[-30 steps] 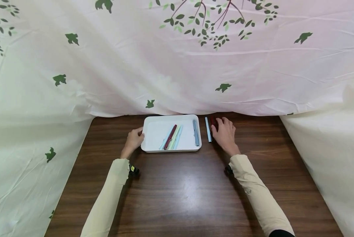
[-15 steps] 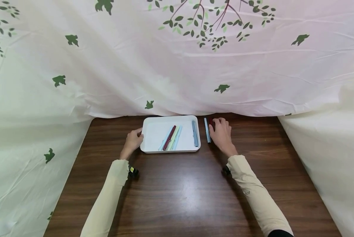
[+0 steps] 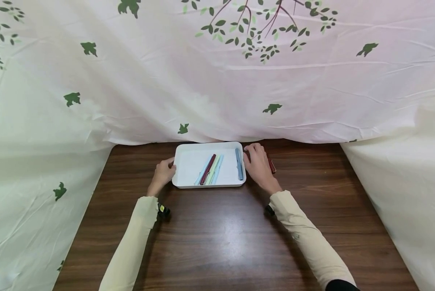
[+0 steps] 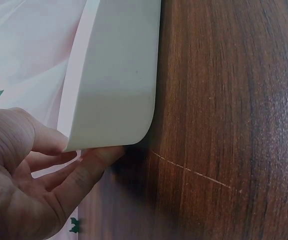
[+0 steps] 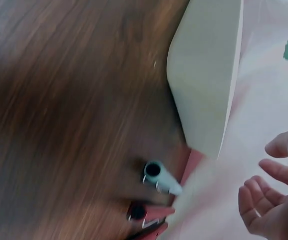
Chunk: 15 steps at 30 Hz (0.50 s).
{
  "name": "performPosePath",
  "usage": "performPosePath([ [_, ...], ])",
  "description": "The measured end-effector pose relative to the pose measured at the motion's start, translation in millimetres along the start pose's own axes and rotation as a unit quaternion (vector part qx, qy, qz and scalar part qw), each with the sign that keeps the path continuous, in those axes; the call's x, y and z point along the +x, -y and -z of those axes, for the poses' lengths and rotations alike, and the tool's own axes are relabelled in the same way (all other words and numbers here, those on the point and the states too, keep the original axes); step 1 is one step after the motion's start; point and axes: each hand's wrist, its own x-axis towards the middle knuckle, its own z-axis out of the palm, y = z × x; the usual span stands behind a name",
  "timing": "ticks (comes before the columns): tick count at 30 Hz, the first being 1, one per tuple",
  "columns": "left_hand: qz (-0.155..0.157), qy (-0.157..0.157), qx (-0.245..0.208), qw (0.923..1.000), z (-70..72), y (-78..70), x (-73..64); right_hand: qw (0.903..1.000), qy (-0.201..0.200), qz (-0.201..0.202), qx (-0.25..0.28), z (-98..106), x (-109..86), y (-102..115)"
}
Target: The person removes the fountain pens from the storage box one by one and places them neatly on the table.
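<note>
A white tray point(image 3: 188, 180) lies near the table's back edge. Inside it a dark red pen point(image 3: 208, 169) leans among light blue and pale green pens point(image 3: 213, 169), and a grey-blue pen point(image 3: 239, 163) lies along the right side. My left hand point(image 3: 163, 176) grips the tray's left end, thumb on the rim and fingers against the outer wall point(image 4: 114, 95). Just beyond the right end hovers my right hand point(image 3: 259, 167), its fingers loosely bent and holding nothing. Below it, in the right wrist view, are a light blue-green pen point(image 5: 161, 177) and red pens point(image 5: 148, 212).
A brown wooden table point(image 3: 217, 234) spreads in front of the tray. Pale cloth point(image 3: 217, 81) with leaf and bird prints hangs directly behind. A red pen's end point(image 3: 271, 165) shows right of my right hand.
My right hand has moved left, from beside the red pen to the tray's right edge. It now covers the light blue pen in the head view. My left hand stays put.
</note>
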Motion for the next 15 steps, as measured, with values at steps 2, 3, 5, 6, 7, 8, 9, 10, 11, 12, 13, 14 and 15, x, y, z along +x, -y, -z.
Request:
performPosePath([
  [2,0.001,0.0,0.001,1.0,-0.1,-0.3,0.1,0.9999,0.008,0.011,0.005,-5,0.7,5],
  [3,0.001,-0.001,0.002,1.0,-0.1,-0.3,0.4,0.9998,0.012,0.015,0.009,-6,0.9,8],
  [5,0.002,-0.001,0.003,1.0,0.2,-0.5,0.6,0.9993,0.024,0.025,0.013,-11,1.5,13],
  [6,0.002,-0.002,0.004,1.0,0.3,-0.6,0.8,0.9989,0.034,0.028,0.018,-12,1.8,16],
  [7,0.003,-0.004,0.007,1.0,0.4,-0.9,0.8,0.9984,0.043,0.031,0.022,-14,2.2,19],
  [8,0.003,-0.005,0.009,0.9999,0.5,-1.3,0.7,0.9978,0.051,0.035,0.025,-16,2.7,22],
  [9,0.003,-0.006,0.011,0.9999,0.5,-1.5,0.6,0.9971,0.059,0.04,0.026,-18,3.0,24],
  [10,0.005,-0.006,0.011,0.9999,0.4,-1.9,0.2,0.9965,0.067,0.044,0.025,-20,3.3,25],
  [11,0.006,-0.006,0.011,0.9999,0.3,-2.2,-0.1,0.9958,0.073,0.049,0.025,-22,3.4,27],
  [12,0.007,-0.006,0.01,0.9999,0.0,-2.2,0.1,0.9952,0.08,0.053,0.021,-23,3.6,28],
  [13,0.007,-0.006,0.01,0.9999,-0.2,-2.2,-0.1,0.9946,0.086,0.057,0.014,-25,3.7,28],
  [14,0.007,-0.006,0.009,0.9999,-0.4,-2.3,-0.3,0.9939,0.092,0.06,0.008,-26,3.6,28],
  [15,0.008,-0.006,0.008,0.9999,-0.8,-2.3,-0.3,0.9931,0.098,0.065,0.001,-27,3.6,28],
])
